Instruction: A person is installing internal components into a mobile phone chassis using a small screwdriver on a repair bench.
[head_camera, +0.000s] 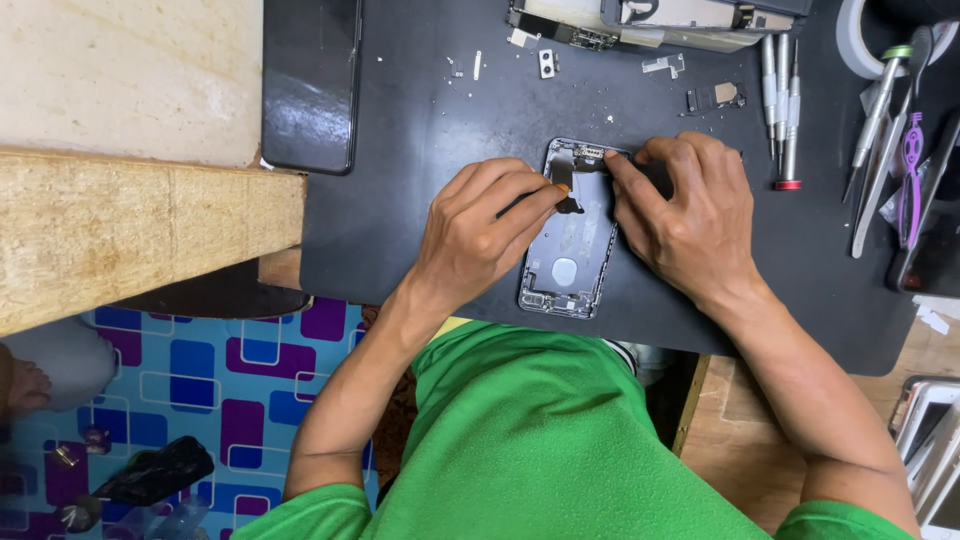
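gripping grey phone shell, left hand, right hand

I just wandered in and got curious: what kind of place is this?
Probably a small phone repair bench. An opened phone shell lies on a black work mat, a row of small screwdrivers stands beside it, and loose screws and small parts are scattered on the mat.
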